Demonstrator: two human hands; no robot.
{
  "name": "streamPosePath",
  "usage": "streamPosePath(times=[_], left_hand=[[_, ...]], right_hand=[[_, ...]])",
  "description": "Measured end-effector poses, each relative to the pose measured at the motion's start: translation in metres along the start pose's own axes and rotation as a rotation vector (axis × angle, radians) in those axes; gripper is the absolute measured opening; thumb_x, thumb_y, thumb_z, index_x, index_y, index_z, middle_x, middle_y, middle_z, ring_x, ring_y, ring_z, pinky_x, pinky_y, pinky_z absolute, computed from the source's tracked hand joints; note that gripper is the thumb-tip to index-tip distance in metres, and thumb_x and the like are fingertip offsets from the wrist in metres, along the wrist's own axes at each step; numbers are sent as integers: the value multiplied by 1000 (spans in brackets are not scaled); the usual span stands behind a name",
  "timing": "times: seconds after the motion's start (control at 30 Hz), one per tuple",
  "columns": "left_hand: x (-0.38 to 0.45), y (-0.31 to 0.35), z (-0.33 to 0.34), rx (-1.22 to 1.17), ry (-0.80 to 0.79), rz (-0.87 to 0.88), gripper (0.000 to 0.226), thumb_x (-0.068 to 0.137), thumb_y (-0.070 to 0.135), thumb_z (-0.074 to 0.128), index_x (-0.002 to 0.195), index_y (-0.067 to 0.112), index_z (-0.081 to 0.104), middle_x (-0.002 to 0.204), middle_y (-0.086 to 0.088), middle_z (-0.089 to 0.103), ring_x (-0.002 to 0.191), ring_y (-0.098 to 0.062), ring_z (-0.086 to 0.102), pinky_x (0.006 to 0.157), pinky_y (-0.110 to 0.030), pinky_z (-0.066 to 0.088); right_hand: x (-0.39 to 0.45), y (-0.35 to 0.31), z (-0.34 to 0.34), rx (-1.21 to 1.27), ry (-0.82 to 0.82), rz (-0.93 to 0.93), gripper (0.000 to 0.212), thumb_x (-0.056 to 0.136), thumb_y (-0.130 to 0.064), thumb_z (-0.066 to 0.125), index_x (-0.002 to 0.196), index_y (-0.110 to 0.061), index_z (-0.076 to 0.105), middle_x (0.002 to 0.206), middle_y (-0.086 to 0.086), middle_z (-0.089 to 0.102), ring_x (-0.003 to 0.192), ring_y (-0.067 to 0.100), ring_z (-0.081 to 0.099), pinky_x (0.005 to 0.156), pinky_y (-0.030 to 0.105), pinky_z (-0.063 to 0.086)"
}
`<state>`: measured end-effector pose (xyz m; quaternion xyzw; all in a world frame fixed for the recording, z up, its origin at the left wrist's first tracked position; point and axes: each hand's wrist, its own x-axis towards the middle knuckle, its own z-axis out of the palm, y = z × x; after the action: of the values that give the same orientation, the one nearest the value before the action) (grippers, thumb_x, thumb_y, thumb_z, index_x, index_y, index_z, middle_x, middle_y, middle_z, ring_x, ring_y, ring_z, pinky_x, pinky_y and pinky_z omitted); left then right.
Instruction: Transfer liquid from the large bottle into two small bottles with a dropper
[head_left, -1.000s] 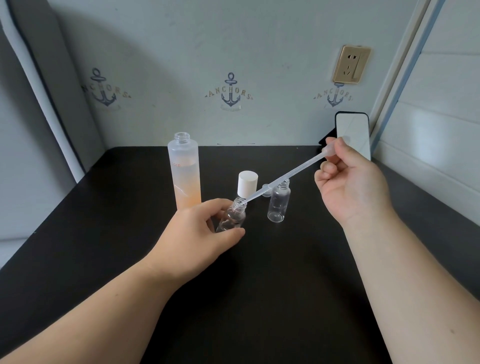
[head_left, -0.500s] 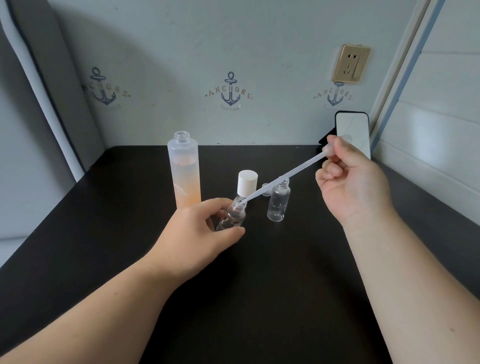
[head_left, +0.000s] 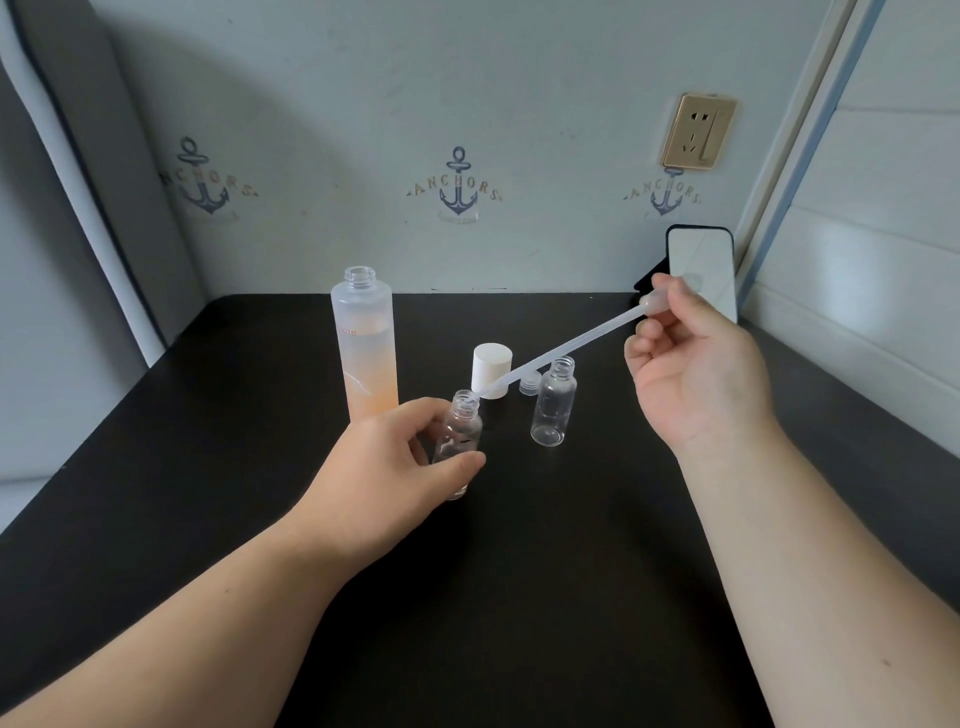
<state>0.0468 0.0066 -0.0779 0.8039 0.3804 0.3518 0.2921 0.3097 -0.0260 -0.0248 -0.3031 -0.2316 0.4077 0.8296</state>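
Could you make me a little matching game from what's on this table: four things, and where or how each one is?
Things:
1 large bottle
2 dropper
3 white cap
4 phone

States:
a pinched in the right hand
b leaning at the back right corner
c open, part full of orange liquid
d standing loose on the table

Pairs: 1-c, 2-a, 3-d, 4-b

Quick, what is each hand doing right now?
Left hand: grips a small bottle.
Right hand: pinches the dropper by its bulb.

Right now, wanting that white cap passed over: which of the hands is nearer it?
Left. The left hand holds a small bottle just in front of the white cap; the right hand is farther off, rightward.
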Motion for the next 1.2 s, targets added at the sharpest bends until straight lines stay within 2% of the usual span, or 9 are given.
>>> streamPosePath(times=[0.13, 0.3, 0.4, 0.47, 0.63, 0.8, 0.93, 1.03, 1.2], left_hand=[[0, 0, 0, 4, -25, -7, 18, 81, 45, 79, 87, 48, 63, 71, 31, 61, 64, 4, 57, 55, -6, 40], [2, 0, 0, 23, -52, -24, 22, 79, 52, 78, 93, 47, 62, 75, 35, 60, 68, 5, 58, 55, -7, 40], [1, 1, 0, -31, -56, -25, 25, 77, 60, 76, 95, 49, 62, 75, 29, 63, 66, 1, 59, 57, -10, 43], [0, 1, 0, -83, -25, -26, 38, 75, 70, 71, 103, 44, 65, 79, 22, 66, 67, -5, 61, 59, -15, 46], [-2, 6, -7, -308, 250, -9, 31, 88, 61, 53, 91, 37, 72, 82, 9, 72, 60, -6, 58, 57, -19, 48], [-3, 7, -15, -378, 555, -4, 31, 96, 46, 44, 82, 29, 65, 78, 2, 64, 68, -13, 54, 65, -35, 44], [2, 4, -20, -414, 699, -133, 12, 84, 46, 56, 94, 42, 54, 90, 8, 57, 81, -10, 59, 71, -32, 49], [7, 1, -19, -412, 658, -190, 37, 76, 37, 61, 111, 40, 49, 100, 10, 55, 83, 10, 56, 73, -17, 42], [14, -12, -14, -346, 471, -298, 77, 82, 43, 69, 149, 35, 33, 129, 18, 55, 115, -1, 55, 91, -27, 45]], right_hand=[[1, -1, -1, 48, 47, 31, 14, 96, -14, 65, 100, -3, 73, 72, 1, 65, 58, 11, 56, 56, 22, 47], [1, -1, -2, 57, 57, 49, 15, 95, -15, 65, 100, -2, 71, 72, 1, 64, 59, 11, 56, 58, 22, 46], [0, -1, -1, 70, 54, 61, 15, 95, -15, 66, 97, -2, 72, 73, 2, 64, 59, 12, 57, 57, 23, 47], [0, -2, -2, 68, 54, 63, 16, 94, -16, 66, 94, -1, 73, 74, 2, 65, 59, 12, 57, 57, 23, 47], [0, -2, -2, 70, 42, 64, 18, 93, -17, 68, 89, -1, 75, 75, 3, 65, 59, 13, 58, 58, 23, 48], [0, -2, -1, 60, 31, 72, 22, 93, -17, 68, 80, -3, 79, 75, 3, 66, 60, 12, 58, 58, 24, 49], [-1, -1, 0, 49, 26, 79, 23, 92, -18, 68, 78, -4, 79, 75, 3, 66, 60, 13, 58, 58, 24, 49], [-1, -1, -1, 55, 20, 88, 23, 92, -18, 68, 79, -4, 80, 74, 3, 66, 60, 13, 58, 57, 24, 49], [-2, 0, -2, 51, 19, 94, 20, 91, -17, 70, 79, -3, 79, 76, 3, 67, 60, 13, 58, 58, 24, 49]])
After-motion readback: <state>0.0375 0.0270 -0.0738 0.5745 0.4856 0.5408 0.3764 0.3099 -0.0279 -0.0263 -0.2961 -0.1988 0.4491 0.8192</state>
